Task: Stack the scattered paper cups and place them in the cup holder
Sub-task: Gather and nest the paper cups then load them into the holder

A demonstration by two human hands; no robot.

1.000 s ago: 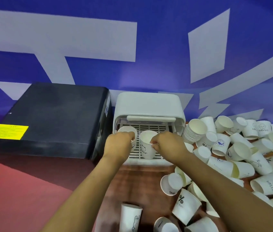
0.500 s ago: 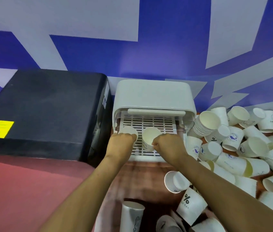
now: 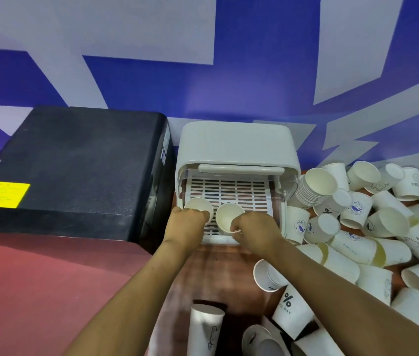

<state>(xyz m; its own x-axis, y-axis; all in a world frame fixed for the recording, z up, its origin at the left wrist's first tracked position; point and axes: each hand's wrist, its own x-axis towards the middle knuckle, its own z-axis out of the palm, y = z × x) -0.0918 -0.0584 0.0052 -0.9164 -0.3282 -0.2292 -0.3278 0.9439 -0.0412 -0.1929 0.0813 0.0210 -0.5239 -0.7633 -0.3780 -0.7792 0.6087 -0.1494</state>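
1. Head view: a white cup holder (image 3: 236, 142) is set against the far wall, its front opened over a slotted tray (image 3: 229, 194). A black box (image 3: 74, 165) stands just left of it.
2. Two paper cups are held at the tray's near edge. The left cup (image 3: 198, 205) is gripped at its rim by the left hand (image 3: 185, 224); the right cup (image 3: 229, 218) is pinched at its near rim by the right hand (image 3: 257, 232).
3. Both cups are kept mouth-up, long axis close to vertical and tipped slightly toward the camera. A rim grip is judged to leave the bases free for setting down on the tray.
4. Loose cups (image 3: 373, 227) are heaped on the right, lying at mixed angles, beside a nested stack (image 3: 313, 188) with its mouth turned near-left.
5. Much stacking is judged to remain.
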